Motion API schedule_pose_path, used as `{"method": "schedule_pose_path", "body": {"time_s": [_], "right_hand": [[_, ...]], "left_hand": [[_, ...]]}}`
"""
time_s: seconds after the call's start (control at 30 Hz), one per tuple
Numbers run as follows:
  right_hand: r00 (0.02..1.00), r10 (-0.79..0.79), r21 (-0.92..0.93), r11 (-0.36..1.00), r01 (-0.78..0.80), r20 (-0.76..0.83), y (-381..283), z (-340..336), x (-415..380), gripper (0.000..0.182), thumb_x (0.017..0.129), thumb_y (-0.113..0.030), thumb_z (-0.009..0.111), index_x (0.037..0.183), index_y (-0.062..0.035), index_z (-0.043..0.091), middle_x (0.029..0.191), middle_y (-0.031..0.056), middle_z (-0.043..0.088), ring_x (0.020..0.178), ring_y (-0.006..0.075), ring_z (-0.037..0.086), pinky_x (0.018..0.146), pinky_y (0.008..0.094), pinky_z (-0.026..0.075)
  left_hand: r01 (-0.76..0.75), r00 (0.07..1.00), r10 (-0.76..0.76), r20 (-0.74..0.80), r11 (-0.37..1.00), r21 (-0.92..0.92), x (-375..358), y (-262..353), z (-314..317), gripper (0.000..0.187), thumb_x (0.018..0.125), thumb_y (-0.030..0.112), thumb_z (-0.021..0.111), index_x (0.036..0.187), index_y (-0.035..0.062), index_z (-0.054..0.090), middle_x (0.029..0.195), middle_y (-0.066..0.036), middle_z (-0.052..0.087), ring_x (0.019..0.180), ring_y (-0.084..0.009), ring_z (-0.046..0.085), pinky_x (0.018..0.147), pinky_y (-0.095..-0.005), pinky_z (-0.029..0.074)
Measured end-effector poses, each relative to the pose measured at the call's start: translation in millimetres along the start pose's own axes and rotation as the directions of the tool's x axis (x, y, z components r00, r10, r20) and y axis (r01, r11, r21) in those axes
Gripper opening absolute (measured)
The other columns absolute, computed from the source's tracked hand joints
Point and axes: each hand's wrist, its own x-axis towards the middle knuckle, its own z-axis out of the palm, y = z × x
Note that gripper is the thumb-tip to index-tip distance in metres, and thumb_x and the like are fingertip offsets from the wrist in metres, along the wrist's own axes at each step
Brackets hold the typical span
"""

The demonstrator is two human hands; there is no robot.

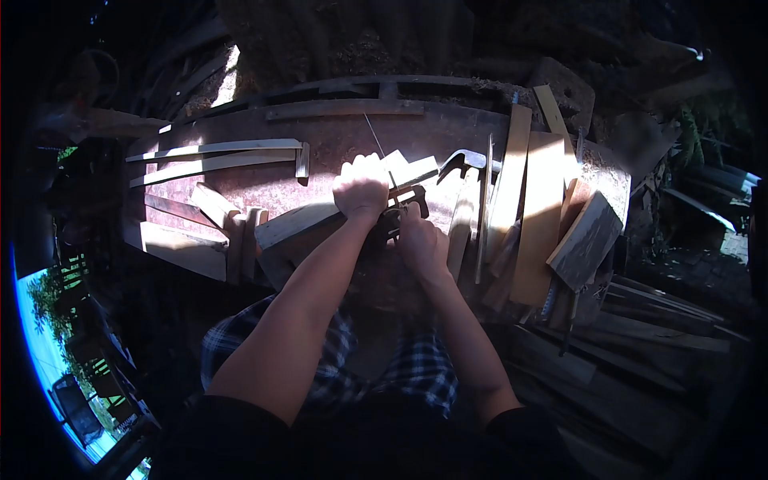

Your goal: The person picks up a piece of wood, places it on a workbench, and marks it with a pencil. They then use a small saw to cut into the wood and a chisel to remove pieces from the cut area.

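Near the middle of the bench, my left hand (362, 188) is closed in a fist on top of a wooden board (296, 224) that slants down to the left. Just right of it, my right hand (422, 240) has its fingers wrapped around the dark handle of a saw (419, 198). The saw's thin blade (373, 132) points up and away, passing right beside my left fist. Pale wood pieces (416, 170) lie beyond the saw handle. What my left fingers press or grip underneath is partly hidden.
A claw hammer (472, 160) lies right of the saw. Several boards (534, 216) and a grey block (588, 240) are piled at the right. Long thin strips (216, 162) and short wood pieces (184, 248) lie on the left of the bench (336, 144).
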Motion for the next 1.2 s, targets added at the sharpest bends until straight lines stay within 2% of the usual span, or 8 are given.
{"method": "schedule_pose_path", "body": {"time_s": [0.17,0.37,0.43,0.63,0.73,0.83,1.07,1.2], "right_hand": [[0.974,0.118,-0.043,0.993,-0.111,0.193,1.7,-24.6,-51.8,0.023,0.099,-0.029,0.042,0.102,-0.0059,0.045,0.069,0.0213,0.066,0.070,0.0422,0.067,0.060,0.0507,0.052],[0.999,-0.005,0.020,1.000,0.004,0.042,-7.9,-6.1,11.0,0.026,0.100,-0.031,0.041,0.101,-0.0055,0.046,0.070,0.0218,0.066,0.068,0.0426,0.066,0.058,0.0545,0.051],[0.996,0.017,-0.029,0.999,-0.014,0.092,-10.7,-14.2,9.7,0.020,0.095,-0.024,0.046,0.099,-0.0043,0.047,0.071,0.0219,0.067,0.070,0.0404,0.068,0.061,0.0508,0.054],[0.936,0.174,-0.094,0.984,-0.152,0.306,-7.8,-48.8,-54.8,0.024,0.100,-0.029,0.041,0.103,-0.0052,0.046,0.076,0.0233,0.067,0.076,0.0418,0.067,0.066,0.0508,0.053],[0.983,0.028,-0.024,0.999,-0.025,0.183,-11.9,-34.9,-11.6,0.025,0.100,-0.029,0.040,0.104,-0.0052,0.048,0.076,0.0230,0.067,0.076,0.0413,0.067,0.066,0.0510,0.053],[0.993,0.012,-0.001,1.000,-0.012,0.115,-19.9,-17.6,23.9,0.025,0.100,-0.029,0.039,0.102,-0.0053,0.048,0.077,0.0227,0.067,0.076,0.0412,0.067,0.066,0.0517,0.053],[0.956,0.139,-0.139,0.985,-0.106,0.258,-5.8,-52.1,-59.2,0.025,0.100,-0.028,0.040,0.097,-0.0047,0.048,0.072,0.0222,0.067,0.071,0.0398,0.068,0.062,0.0504,0.053],[0.990,0.013,-0.062,0.998,-0.005,0.138,-11.4,-28.3,-0.3,0.025,0.100,-0.029,0.040,0.097,-0.0053,0.047,0.071,0.0222,0.066,0.070,0.0397,0.068,0.061,0.0510,0.053]], "left_hand": [[-0.014,0.999,0.013,-0.033,1.000,-0.017,1.1,-3.1,2.4,0.010,0.079,0.024,0.057,0.085,0.0159,0.060,0.086,-0.003,0.059,0.080,-0.0227,0.059,0.059,-0.0389,0.049],[-0.001,1.000,0.001,0.005,1.000,-0.029,1.9,-1.7,-5.6,0.009,0.080,0.023,0.057,0.085,0.0160,0.060,0.086,-0.003,0.058,0.080,-0.0231,0.059,0.060,-0.0386,0.049],[0.010,1.000,-0.009,0.023,0.999,-0.034,0.3,1.9,-5.4,0.009,0.080,0.023,0.056,0.085,0.0161,0.060,0.086,-0.003,0.058,0.081,-0.0231,0.059,0.060,-0.0387,0.049],[0.004,1.000,-0.003,0.024,1.000,-0.015,0.3,-3.9,0.3,0.011,0.082,0.025,0.055,0.088,0.0163,0.059,0.088,-0.003,0.058,0.082,-0.0232,0.059,0.062,-0.0400,0.049],[0.051,0.995,-0.046,0.083,0.997,-0.055,2.4,0.9,-10.8,0.014,0.080,0.022,0.056,0.091,0.0146,0.057,0.090,-0.004,0.057,0.083,-0.0226,0.059,0.058,-0.0406,0.051],[0.000,0.998,0.000,0.063,1.000,-0.003,4.4,-0.6,-7.0,0.011,0.083,0.026,0.055,0.086,0.0161,0.060,0.088,-0.003,0.058,0.082,-0.0231,0.059,0.062,-0.0399,0.049],[-0.011,0.998,0.011,-0.066,1.000,-0.007,2.5,-2.6,6.3,0.009,0.080,0.024,0.056,0.080,0.0160,0.060,0.083,-0.003,0.057,0.078,-0.0238,0.059,0.059,-0.0395,0.049],[-0.014,0.999,0.014,-0.042,1.000,0.002,2.1,0.0,-0.1,0.009,0.080,0.024,0.057,0.081,0.0159,0.059,0.083,-0.003,0.057,0.078,-0.0242,0.059,0.059,-0.0391,0.048]]}}
